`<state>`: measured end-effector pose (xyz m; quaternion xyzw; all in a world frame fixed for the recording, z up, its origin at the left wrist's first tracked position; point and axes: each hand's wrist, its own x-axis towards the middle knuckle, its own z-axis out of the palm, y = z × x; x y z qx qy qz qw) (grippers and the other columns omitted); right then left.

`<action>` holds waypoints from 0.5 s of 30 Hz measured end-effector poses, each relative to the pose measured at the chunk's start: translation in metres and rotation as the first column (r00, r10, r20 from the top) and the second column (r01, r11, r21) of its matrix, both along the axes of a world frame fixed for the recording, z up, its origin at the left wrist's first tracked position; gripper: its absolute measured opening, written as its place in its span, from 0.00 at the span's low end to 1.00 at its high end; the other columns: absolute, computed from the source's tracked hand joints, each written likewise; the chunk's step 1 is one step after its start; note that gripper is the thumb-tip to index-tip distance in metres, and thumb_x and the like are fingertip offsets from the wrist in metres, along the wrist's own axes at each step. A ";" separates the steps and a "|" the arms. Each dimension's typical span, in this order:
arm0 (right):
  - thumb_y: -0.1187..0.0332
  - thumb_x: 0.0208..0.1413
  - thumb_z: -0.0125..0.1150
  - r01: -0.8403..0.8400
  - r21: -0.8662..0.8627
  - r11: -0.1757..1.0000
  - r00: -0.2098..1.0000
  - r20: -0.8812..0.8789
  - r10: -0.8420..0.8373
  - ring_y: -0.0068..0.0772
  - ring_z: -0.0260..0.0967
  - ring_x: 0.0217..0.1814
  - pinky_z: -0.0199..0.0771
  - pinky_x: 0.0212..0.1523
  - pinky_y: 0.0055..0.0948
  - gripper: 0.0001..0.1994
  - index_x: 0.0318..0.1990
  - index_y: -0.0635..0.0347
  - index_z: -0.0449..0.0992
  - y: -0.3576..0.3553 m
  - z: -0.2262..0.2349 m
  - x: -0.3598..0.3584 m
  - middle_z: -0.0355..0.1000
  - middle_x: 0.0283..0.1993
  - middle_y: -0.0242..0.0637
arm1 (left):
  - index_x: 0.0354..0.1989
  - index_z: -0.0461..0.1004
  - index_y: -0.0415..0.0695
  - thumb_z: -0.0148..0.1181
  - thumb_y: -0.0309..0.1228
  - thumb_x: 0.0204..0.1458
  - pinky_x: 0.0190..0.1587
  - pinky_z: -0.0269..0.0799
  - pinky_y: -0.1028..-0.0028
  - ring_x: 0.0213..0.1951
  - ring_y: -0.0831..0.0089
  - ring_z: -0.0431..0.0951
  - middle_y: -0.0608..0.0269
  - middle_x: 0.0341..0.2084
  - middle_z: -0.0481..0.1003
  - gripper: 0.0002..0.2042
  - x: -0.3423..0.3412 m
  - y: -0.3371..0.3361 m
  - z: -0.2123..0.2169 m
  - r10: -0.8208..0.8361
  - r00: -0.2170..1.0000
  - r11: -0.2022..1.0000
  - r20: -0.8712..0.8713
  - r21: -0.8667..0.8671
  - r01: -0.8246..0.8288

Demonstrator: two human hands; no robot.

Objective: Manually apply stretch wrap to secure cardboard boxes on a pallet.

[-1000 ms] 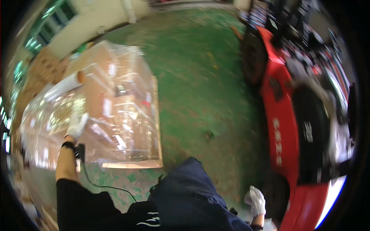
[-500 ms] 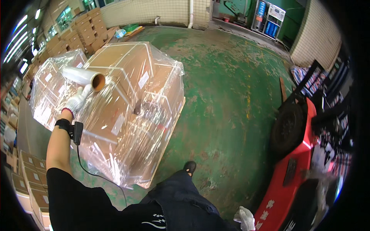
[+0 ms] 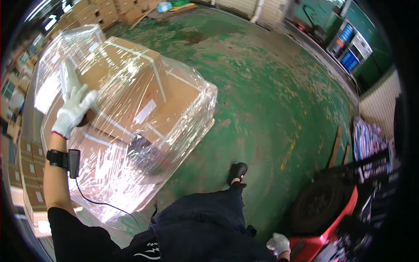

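Note:
My left hand (image 3: 73, 112), in a white knitted glove, lies with spread fingers over a roll of clear stretch film (image 3: 70, 75). The roll rests on cartons (image 3: 126, 83) bundled in shiny clear film and pale straps. Its brown core end shows partly beneath my palm. A black strap with a small box and a cable sits on my left wrist. My right hand (image 3: 278, 244), gloved in white too, hangs low by a red vehicle (image 3: 307, 249). Its fingers are loosely curled, and nothing shows in them.
The red vehicle's black wheel (image 3: 317, 205) stands at my right, near a striped bag (image 3: 369, 139) and wooden strips (image 3: 335, 146). Stacked cartons (image 3: 32, 174) line the left side, with more at the far left. The green floor (image 3: 253, 105) is worn. Blue cylinders (image 3: 349, 60) stand far right.
My left hand has moved from beside the roll's open end to on top of it, and the roll now points more away from me. My view has turned left, and my foot has stepped forward.

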<state>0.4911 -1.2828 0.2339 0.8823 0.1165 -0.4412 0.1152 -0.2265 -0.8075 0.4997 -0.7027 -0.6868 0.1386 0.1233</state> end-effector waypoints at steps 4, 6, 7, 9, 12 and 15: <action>0.58 0.65 0.50 0.334 0.574 0.747 0.942 -0.197 -0.270 0.29 0.65 0.19 0.62 0.19 0.37 0.16 0.27 0.55 0.71 0.211 -0.041 0.168 0.68 0.22 0.34 | 0.72 0.58 0.43 0.51 0.51 0.63 0.65 0.63 0.67 0.64 0.64 0.68 0.50 0.65 0.67 0.34 -0.068 0.002 -0.020 -0.069 0.371 0.858 0.926 0.244 -0.451; 0.57 0.68 0.50 0.297 0.697 0.653 0.955 -0.229 -0.189 0.25 0.60 0.17 0.61 0.17 0.27 0.13 0.35 0.53 0.70 0.338 -0.004 0.174 0.64 0.22 0.30 | 0.71 0.60 0.41 0.48 0.57 0.63 0.64 0.63 0.67 0.63 0.65 0.69 0.50 0.62 0.71 0.36 -0.036 -0.020 -0.026 0.373 0.567 0.709 0.734 0.168 -0.684; 0.62 0.68 0.52 0.255 0.699 0.668 0.961 -0.260 -0.095 0.22 0.62 0.21 0.66 0.20 0.25 0.09 0.43 0.56 0.74 0.403 0.009 0.175 0.66 0.25 0.28 | 0.70 0.62 0.41 0.47 0.59 0.62 0.63 0.63 0.67 0.61 0.65 0.70 0.49 0.60 0.72 0.37 -0.036 -0.027 -0.034 0.356 0.401 0.598 0.844 0.124 -0.792; 0.66 0.66 0.57 0.122 0.732 0.671 0.919 -0.338 0.201 0.19 0.65 0.29 0.71 0.27 0.23 0.18 0.61 0.61 0.72 0.525 0.051 0.156 0.68 0.34 0.26 | 0.65 0.68 0.40 0.44 0.63 0.60 0.61 0.64 0.65 0.58 0.62 0.73 0.48 0.55 0.76 0.39 -0.064 -0.040 -0.048 0.296 0.109 0.378 0.949 -0.011 -0.926; 0.67 0.64 0.58 0.013 0.843 0.538 0.805 -0.328 0.494 0.21 0.69 0.34 0.74 0.34 0.22 0.18 0.59 0.64 0.75 0.677 0.083 0.141 0.73 0.39 0.30 | 0.59 0.73 0.38 0.46 0.63 0.59 0.60 0.65 0.65 0.56 0.60 0.74 0.47 0.51 0.77 0.38 0.024 0.022 -0.027 0.456 0.297 0.409 0.839 0.099 -0.907; 0.66 0.62 0.62 -0.147 0.944 0.294 0.603 -0.150 0.784 0.28 0.75 0.44 0.78 0.45 0.26 0.18 0.57 0.64 0.76 0.807 0.132 0.053 0.78 0.50 0.39 | 0.55 0.74 0.36 0.49 0.62 0.57 0.56 0.67 0.66 0.51 0.62 0.76 0.49 0.47 0.79 0.37 0.027 0.029 -0.017 0.544 0.342 0.364 0.766 0.151 -0.919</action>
